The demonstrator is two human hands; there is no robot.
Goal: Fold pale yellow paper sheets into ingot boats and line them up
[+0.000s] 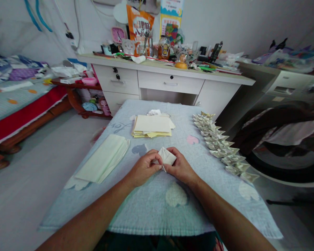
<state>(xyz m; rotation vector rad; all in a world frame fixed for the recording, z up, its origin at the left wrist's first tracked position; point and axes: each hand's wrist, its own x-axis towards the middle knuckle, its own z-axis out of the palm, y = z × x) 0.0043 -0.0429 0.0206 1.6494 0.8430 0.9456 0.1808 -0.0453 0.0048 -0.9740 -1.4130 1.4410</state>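
Between my two hands, above the middle of the cloth-covered table, is a small piece of folded white paper [167, 157], its creased face turned up. My left hand [146, 165] pinches its left corner between thumb and fingers. On the other side my right hand [180, 165] grips the right edge, thumb in front. A stack of cream and yellow paper sheets [153, 124] lies beyond my hands. To the left rests a pile of long pale green paper sheets [102, 158]. Along the right edge stand rows of folded paper boats [219, 144].
A blue patterned cloth [146, 209] covers the table. Behind it stands a white desk [170, 82] crowded with jars, a pink clock [118, 35] and an orange bag [140, 29]. A washing machine [290, 90] is at the right, a bed [18, 101] at the left.
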